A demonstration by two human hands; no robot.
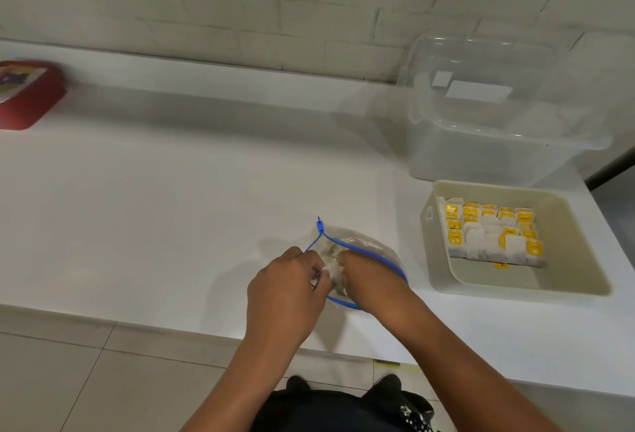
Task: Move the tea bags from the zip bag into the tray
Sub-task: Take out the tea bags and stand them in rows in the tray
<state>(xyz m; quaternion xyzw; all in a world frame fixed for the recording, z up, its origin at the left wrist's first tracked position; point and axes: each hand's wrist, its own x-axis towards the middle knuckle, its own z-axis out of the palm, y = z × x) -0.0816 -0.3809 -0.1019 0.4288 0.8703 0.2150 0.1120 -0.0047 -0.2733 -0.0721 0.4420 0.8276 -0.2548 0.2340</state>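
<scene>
Zip bag (364,246) lies on the white counter (171,198) near its front edge, mouth open, blue zip track (374,258) curving round the opening, blue slider (320,226) at the far end of the bag. Left hand (285,289) sits at the left side of the bag mouth, fingers curled, pinching something thin and white there — bag edge or a tea bag string, cannot tell which. Right hand (369,282) reaches into the bag from the near-right side, fingers buried inside among pale tea bags (335,268); fingers hidden by the bag, so how far they are closed and whether they hold anything cannot be told.

Tray (443,198) — cream, rectangular — stands to the right of the zip bag, apart from it. Filed tea bags (491,236) with yellow tags stand in rows in the tray's far part; the near part of the tray floor is bare. One yellow tag (500,265) lies loose just in front of the rows.

Clear plastic tub (498,143) stands beyond the tray, further from the zip bag, against the white brick wall (240,2). Red box (27,95) far left of the zip bag, by the wall ledge. Below the counter edge, tiled floor (68,380) and the person's dark clothing (326,411)
</scene>
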